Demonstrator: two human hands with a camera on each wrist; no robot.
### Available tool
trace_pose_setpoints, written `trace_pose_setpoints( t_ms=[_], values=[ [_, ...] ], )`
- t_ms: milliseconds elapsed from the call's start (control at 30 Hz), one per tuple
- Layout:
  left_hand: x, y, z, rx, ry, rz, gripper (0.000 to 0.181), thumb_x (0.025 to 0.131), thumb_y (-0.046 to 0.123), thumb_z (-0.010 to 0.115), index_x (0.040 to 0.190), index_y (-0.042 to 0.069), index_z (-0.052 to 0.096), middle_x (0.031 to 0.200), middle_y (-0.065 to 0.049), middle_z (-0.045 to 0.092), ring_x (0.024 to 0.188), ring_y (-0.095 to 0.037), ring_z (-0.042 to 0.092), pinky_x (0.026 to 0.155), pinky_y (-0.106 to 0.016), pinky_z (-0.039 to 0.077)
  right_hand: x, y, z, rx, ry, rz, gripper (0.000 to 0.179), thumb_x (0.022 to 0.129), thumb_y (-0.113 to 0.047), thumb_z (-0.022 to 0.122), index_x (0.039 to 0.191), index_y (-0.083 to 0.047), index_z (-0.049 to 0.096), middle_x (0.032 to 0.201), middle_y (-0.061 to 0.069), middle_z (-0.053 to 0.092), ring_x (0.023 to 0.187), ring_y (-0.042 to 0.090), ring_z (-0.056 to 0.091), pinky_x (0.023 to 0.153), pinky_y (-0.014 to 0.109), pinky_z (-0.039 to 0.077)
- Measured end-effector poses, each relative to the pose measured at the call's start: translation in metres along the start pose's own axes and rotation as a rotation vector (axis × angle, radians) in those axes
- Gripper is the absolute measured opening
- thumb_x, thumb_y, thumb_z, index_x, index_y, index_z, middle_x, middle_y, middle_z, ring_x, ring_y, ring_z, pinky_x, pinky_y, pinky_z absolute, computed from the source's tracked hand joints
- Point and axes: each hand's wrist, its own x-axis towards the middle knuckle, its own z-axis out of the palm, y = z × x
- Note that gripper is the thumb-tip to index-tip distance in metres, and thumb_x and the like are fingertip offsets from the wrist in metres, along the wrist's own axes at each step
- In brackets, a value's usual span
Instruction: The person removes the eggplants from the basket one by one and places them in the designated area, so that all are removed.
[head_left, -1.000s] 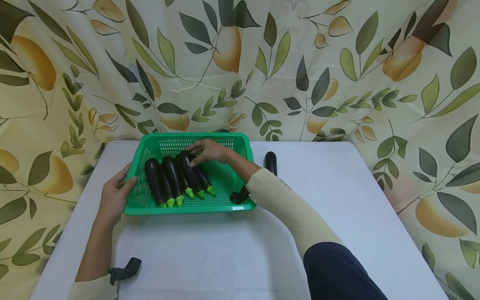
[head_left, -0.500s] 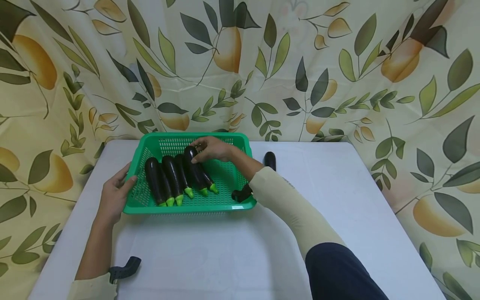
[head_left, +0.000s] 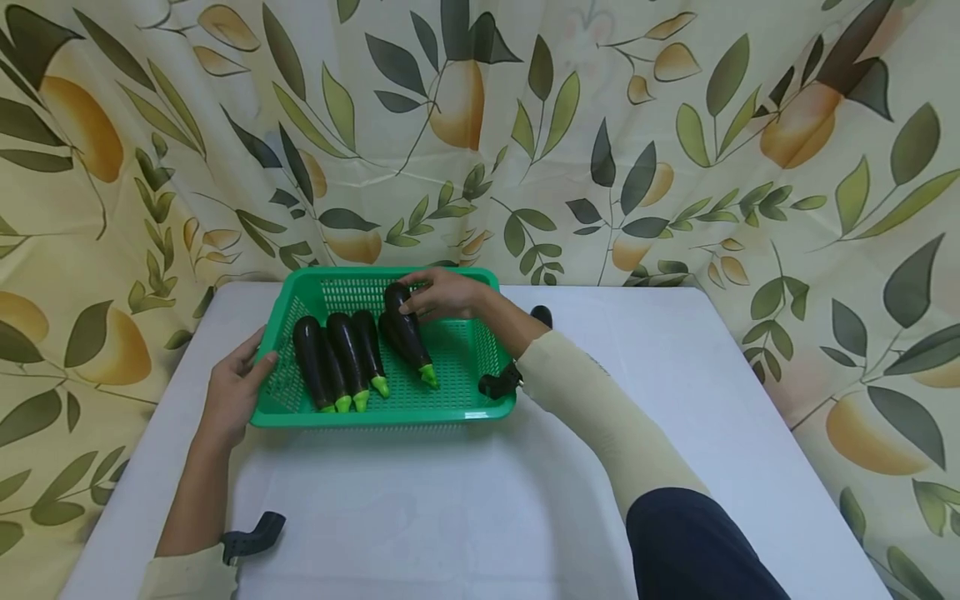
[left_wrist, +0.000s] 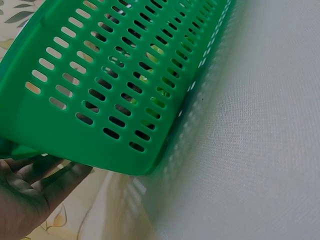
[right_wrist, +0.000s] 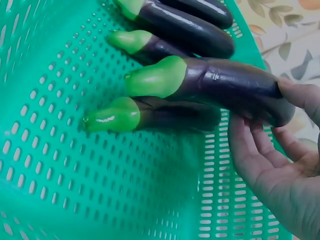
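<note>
My right hand [head_left: 450, 296] grips a dark purple eggplant [head_left: 405, 337] by its rounded end, over the middle of the green basket [head_left: 382, 419]. In the right wrist view the thumb lies on top of this eggplant [right_wrist: 235, 87] and the fingers are under it; its green cap points away from the hand. Another eggplant [right_wrist: 175, 116] lies on the basket floor beneath it, partly covered. Several more eggplants [head_left: 347, 354] lie side by side in the left half. My left hand [head_left: 232, 387] holds the basket's left rim, thumb at the edge, fingers against the outer side.
The basket stands at the back of a white-covered table [head_left: 420, 508], close to a leaf-and-fruit patterned curtain [head_left: 562, 167]. Right of the basket, one more eggplant [head_left: 542, 315] lies on the table, mostly hidden behind the right forearm.
The right hand has moved right and slightly up with the held eggplant, away from the row, and now overlaps the eggplant lying beneath. The left hand stays at the rim.
</note>
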Motion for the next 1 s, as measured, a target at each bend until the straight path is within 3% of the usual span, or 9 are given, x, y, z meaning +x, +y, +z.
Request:
trace_pose_setpoints(
  t_ms=[200,567,1000],
  values=[
    [-0.001,0.001,0.002,-0.012,-0.005,-0.012,0.06,0.112,0.029,0.053,0.163,0.003,0.034,0.155,-0.03,0.046,0.102,0.006,0.061,0.08,-0.015,0.054,-0.011,-0.002,-0.008,-0.029,0.032,0.004,0.065,0.099,0.001,0.066,0.159,0.0,0.041,0.147,0.023,0.052,0.136,0.04,0.052,0.107,0.054,0.047],
    [-0.003,0.003,-0.001,0.019,0.004,-0.007,0.061,0.112,0.031,0.053,0.163,0.003,0.034,0.155,-0.031,0.045,0.106,0.004,0.058,0.08,-0.013,0.053,-0.032,-0.004,-0.022,-0.065,0.074,-0.035,0.062,0.098,-0.004,0.064,0.153,0.005,0.039,0.14,0.025,0.052,0.13,0.044,0.055,0.105,0.056,0.049],
    [-0.001,0.003,0.001,-0.002,-0.009,-0.007,0.061,0.113,0.029,0.052,0.164,0.003,0.032,0.155,-0.031,0.045,0.103,0.006,0.059,0.08,-0.014,0.054,-0.065,-0.005,-0.042,0.045,0.161,-0.087,0.058,0.104,-0.004,0.057,0.156,0.001,0.034,0.147,0.026,0.049,0.131,0.04,0.054,0.112,0.056,0.042]
  ],
)
